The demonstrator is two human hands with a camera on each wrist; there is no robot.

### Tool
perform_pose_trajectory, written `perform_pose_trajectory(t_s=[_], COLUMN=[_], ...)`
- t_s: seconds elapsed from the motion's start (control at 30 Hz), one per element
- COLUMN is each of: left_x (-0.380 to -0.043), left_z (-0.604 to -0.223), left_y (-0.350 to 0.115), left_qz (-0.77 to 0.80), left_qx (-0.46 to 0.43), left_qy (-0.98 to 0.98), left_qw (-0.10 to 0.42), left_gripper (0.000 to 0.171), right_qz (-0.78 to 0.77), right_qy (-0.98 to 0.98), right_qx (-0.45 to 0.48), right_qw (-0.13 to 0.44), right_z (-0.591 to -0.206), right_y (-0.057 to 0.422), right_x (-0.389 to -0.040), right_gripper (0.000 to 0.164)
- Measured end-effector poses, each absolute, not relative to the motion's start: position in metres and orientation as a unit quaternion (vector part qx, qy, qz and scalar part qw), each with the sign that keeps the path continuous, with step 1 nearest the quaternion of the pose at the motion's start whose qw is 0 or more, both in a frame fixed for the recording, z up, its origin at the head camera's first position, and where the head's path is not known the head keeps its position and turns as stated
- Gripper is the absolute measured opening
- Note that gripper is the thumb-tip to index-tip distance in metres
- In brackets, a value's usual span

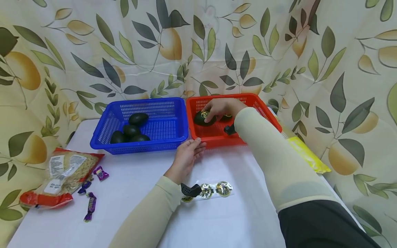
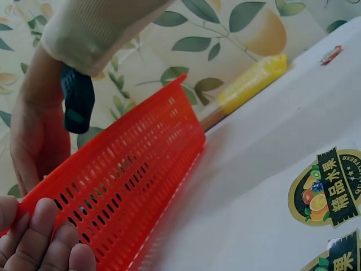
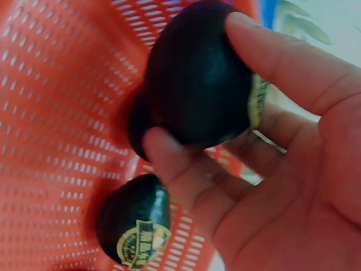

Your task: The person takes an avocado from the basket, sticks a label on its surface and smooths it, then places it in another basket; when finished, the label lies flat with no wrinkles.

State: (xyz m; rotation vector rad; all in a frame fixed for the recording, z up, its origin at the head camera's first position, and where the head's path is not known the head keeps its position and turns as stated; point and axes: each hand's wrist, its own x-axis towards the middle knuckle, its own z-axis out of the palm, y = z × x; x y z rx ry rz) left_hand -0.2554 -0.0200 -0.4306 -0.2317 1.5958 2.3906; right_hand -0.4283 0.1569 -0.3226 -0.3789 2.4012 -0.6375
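Note:
My right hand (image 1: 224, 106) is inside the red basket (image 1: 227, 142), its thumb and fingers gripping a dark green avocado (image 3: 194, 73). A gold and black label (image 3: 258, 103) shows on that avocado's side. Below it in the right wrist view lies another labelled avocado (image 3: 135, 217), with a third dark one (image 3: 137, 127) partly hidden behind the held one. At the basket's near left corner my left hand (image 1: 187, 156) pinches the rim, the fingers outside the wall. A strip of round fruit labels (image 1: 206, 191) lies on the table by my left wrist.
A blue basket (image 1: 139, 148) with several avocados (image 1: 138, 119) stands left of the red one. Farther left are a red-ended food bag (image 1: 62, 175) and purple wrapped candies (image 1: 90, 206). A yellow packet (image 1: 307, 155) lies at the right edge, and a patterned curtain (image 1: 192, 44) hangs behind.

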Motion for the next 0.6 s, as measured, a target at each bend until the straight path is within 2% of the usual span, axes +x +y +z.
perform_pose_trajectory(t_s=[0.37,0.6], left_x=[-0.256,-0.256], left_z=[-0.433,-0.432], left_y=[-0.019,-0.02], left_qz=[0.819,0.814], left_qx=[-0.078,-0.079], left_qy=[0.554,0.562], left_qw=[0.125,0.124], left_gripper=[0.017,0.019], right_qz=[-0.148,-0.118], right_qy=[0.906,0.914], right_qx=[-0.127,-0.101], right_qw=[0.376,0.374], right_z=[-0.333,-0.336], right_y=[0.142,0.139], right_x=[-0.431,-0.436], right_gripper=[0.062,0.064])
